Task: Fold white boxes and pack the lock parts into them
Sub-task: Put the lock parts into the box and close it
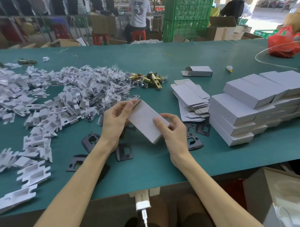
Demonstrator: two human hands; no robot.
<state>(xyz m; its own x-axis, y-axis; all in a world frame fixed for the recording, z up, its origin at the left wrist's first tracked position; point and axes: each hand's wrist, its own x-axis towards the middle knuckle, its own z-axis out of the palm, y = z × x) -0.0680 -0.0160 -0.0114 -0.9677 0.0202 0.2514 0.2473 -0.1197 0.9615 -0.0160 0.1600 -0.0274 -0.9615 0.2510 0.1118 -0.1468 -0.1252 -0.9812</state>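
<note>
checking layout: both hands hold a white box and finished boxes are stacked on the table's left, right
No: the head view shows the finished boxes stacked on the right of the table; left hand and right hand do hold the white box.

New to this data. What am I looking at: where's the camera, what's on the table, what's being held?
There is no machine here: a person works with bare hands. The one picture comes from a camera worn on the head, looking forward and down. The left hand and right hand both grip one white cardboard box over the green table. On the left lie a heap of white plastic inserts, clear bags of small dark screws and brass latch bolts. Black metal strike plates lie near the hands. On the right are flat unfolded box blanks and stacked finished white boxes. A red plastic bag sits far back.
</note>
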